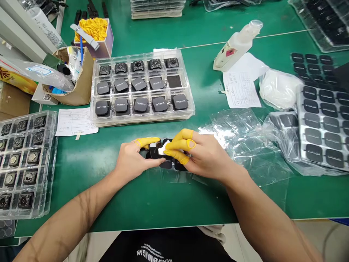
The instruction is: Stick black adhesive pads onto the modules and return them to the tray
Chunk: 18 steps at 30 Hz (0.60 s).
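My left hand (pixel 136 154), with a yellow finger cot on at least one finger, holds a black smartwatch body (pixel 155 150) by its edges, glossy face up. In my right hand (pixel 195 151), yellow-covered fingers pinch a small white cloth (pixel 163 148) and press it against that glossy face. Beneath both hands lies a sheet of black square stickers (pixel 166 163), partly hidden by the fingers. Beyond them stands a clear plastic tray (pixel 143 118) with watches in its compartments; one compartment (pixel 173 81) on the right of the middle row holds no watch.
A second watch tray (pixel 45 174) sits at the left. Farther back are a cardboard box (pixel 81 82) and a box of yellow finger cots (pixel 94 31). A white bottle (pixel 236 47), crumpled clear film (pixel 245 142) and more sticker sheets (pixel 321 125) lie to the right.
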Available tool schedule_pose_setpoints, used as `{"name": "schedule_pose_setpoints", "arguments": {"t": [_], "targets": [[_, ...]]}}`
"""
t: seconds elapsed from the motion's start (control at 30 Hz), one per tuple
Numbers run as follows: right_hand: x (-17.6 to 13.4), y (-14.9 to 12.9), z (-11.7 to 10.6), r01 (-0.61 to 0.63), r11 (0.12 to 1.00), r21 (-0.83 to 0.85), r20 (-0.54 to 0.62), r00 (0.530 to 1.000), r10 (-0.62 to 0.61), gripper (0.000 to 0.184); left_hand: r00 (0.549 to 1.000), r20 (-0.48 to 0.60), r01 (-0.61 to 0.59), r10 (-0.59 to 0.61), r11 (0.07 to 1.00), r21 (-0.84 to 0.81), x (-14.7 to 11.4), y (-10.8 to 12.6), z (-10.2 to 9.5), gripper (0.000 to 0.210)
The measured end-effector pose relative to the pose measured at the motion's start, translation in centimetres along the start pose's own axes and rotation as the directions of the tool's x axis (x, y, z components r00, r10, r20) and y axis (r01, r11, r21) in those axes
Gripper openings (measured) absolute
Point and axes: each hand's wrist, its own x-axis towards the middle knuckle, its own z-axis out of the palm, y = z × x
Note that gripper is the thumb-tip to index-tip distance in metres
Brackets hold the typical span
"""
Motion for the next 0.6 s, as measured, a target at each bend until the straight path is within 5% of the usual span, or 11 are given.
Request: {"name": "schedule_pose_setpoints", "arguments": {"t": [0.13,0.27,0.47,0.6], "targets": [[0.2,-1.6,2.4,0.001,1.000,0.016,-0.073,0.997,0.000,0.004,1.000,0.013,-0.021,0.022,0.999,-0.039,0.0,-0.2,0.0,0.047],[0.6,-2.3,4.0,-0.129,0.978,-0.165,-0.143,0.984,0.105,0.015,0.999,0.000,-0.045,0.045,0.998,-0.043,0.1,-0.5,0.0,0.045],[0.1,0.4,0.0,-0.475,0.774,-0.417,-0.192,0.879,0.436,0.021,0.994,-0.095,-0.062,0.060,0.998,-0.016,0.1,-0.6,0.2,0.048],[0.0,1.3,-2.1,-0.533,0.840,-0.104,-0.155,0.843,0.516,0.027,0.949,-0.232,-0.221,0.212,0.975,-0.013,-0.1,-0.6,0.4,0.049]]}}
